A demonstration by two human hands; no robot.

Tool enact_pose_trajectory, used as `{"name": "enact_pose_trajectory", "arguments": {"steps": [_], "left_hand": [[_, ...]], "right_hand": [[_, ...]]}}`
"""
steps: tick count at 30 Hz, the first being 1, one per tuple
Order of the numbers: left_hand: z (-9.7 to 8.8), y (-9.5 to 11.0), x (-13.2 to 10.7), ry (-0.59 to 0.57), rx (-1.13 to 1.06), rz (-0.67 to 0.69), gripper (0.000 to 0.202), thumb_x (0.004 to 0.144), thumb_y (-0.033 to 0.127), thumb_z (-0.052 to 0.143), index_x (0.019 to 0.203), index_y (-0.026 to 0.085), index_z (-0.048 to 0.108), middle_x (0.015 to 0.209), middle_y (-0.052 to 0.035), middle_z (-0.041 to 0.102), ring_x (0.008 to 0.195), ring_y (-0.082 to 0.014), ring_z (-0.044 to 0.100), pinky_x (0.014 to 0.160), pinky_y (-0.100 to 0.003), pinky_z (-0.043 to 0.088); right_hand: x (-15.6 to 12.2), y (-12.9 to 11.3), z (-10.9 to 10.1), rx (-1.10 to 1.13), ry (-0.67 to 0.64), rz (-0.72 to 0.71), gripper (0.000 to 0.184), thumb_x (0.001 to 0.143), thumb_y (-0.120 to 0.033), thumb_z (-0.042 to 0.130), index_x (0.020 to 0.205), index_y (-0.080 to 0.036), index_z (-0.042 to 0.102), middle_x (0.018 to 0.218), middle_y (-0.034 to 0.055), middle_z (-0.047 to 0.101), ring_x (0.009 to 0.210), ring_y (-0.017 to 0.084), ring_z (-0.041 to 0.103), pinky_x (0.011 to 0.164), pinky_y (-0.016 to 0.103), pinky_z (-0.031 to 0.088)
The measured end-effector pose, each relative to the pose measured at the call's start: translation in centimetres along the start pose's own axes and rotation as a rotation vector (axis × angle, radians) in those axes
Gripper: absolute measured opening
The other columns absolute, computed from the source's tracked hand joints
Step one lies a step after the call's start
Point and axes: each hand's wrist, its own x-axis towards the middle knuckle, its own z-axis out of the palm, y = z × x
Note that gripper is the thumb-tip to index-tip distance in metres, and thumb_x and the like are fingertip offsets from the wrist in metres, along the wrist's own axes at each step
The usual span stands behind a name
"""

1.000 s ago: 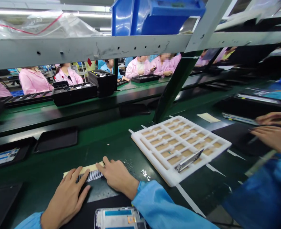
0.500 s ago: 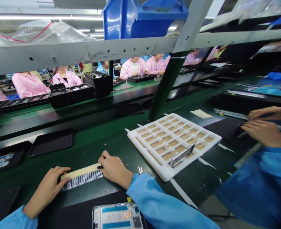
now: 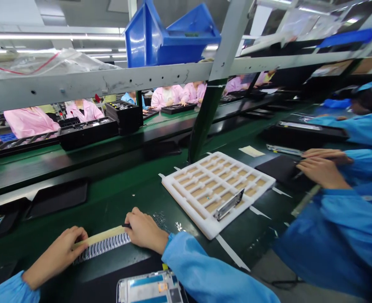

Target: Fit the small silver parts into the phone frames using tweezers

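A cream backing strip (image 3: 106, 236) with a row of small black-and-white stickers along its near edge lies across the green bench. My left hand (image 3: 57, 252) pinches the left end between thumb and fingers. At the other end, my right hand (image 3: 146, 230) is closed on the strip, and a small dark item shows at its fingertips, too hidden to name. Below them, a silver device housing (image 3: 148, 288) with blue bands rests on a black mat, cut off by the lower picture edge. Small white scraps (image 3: 179, 227) lie right of my right hand.
A white slotted tray (image 3: 186, 204) stands to the right, with a thin metal-edged part (image 3: 229, 205) upright in it. Black trays (image 3: 57, 198) are at left. A co-worker's hands (image 3: 323, 168) work at far right. A shelf beam (image 3: 87, 86) with a blue bin crosses above.
The camera view has shifted, so the tray and bench appear further left and more of the co-worker at right shows. Both my hands keep their hold on the strip.
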Motion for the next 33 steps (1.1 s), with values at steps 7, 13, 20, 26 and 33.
{"name": "enact_pose_trajectory", "arguments": {"steps": [7, 13, 20, 26, 33], "left_hand": [[-1.0, 0.7, 0.3, -0.057, -0.003, 0.064, 0.033, 0.092, 0.048, 0.059, 0.109, 0.025, 0.075, 0.083, -0.0003, 0.072, 0.074, -0.0199, 0.069, 0.067, -0.028, 0.053], [-2.0, 0.6, 2.6, 0.209, 0.055, 0.205, 0.029, 0.1, 0.047, 0.056, 0.101, 0.027, 0.077, 0.104, -0.0043, 0.075, 0.098, -0.0228, 0.071, 0.089, -0.034, 0.055], [1.8, 0.8, 6.2, 0.423, 0.169, 0.314, 0.028, 0.103, 0.043, 0.069, 0.116, 0.019, 0.072, 0.122, -0.007, 0.074, 0.112, -0.0229, 0.072, 0.101, -0.048, 0.059], [4.3, 2.3, 4.3, 0.448, 0.207, 0.334, 0.036, 0.107, 0.048, 0.059, 0.125, 0.02, 0.074, 0.134, -0.0114, 0.075, 0.12, -0.0288, 0.075, 0.105, -0.049, 0.062], [4.6, 4.2, 4.6, 0.421, 0.168, 0.321, 0.061, 0.094, 0.07, 0.066, 0.129, 0.021, 0.069, 0.143, -0.0145, 0.07, 0.127, -0.0326, 0.073, 0.107, -0.047, 0.061]], "right_hand": [[-0.2, 0.1, -0.1, 0.07, 0.117, -0.05, 0.026, 0.098, -0.023, 0.067, 0.123, -0.02, 0.073, 0.106, 0.006, 0.083, 0.1, 0.025, 0.079, 0.081, 0.029, 0.055], [-1.2, 0.4, -2.0, 0.006, 0.27, -0.212, 0.025, 0.107, -0.018, 0.056, 0.124, -0.023, 0.074, 0.125, 0.0052, 0.08, 0.112, 0.019, 0.075, 0.092, 0.026, 0.054], [-3.0, 0.1, -1.0, -0.195, 0.123, -0.514, 0.011, 0.098, -0.011, 0.071, 0.1, -0.016, 0.08, 0.104, 0.0105, 0.081, 0.086, 0.023, 0.075, 0.063, 0.029, 0.049], [-3.6, 0.1, -0.6, -0.111, 0.08, -0.471, 0.012, 0.097, -0.037, 0.084, 0.096, -0.025, 0.085, 0.093, -0.0011, 0.081, 0.083, 0.017, 0.076, 0.058, 0.024, 0.045], [-8.2, 0.8, -5.5, 0.575, 0.385, -0.092, 0.041, 0.109, -0.049, 0.063, 0.088, -0.018, 0.081, 0.09, 0.004, 0.068, 0.08, 0.016, 0.069, 0.069, 0.026, 0.053]]}}
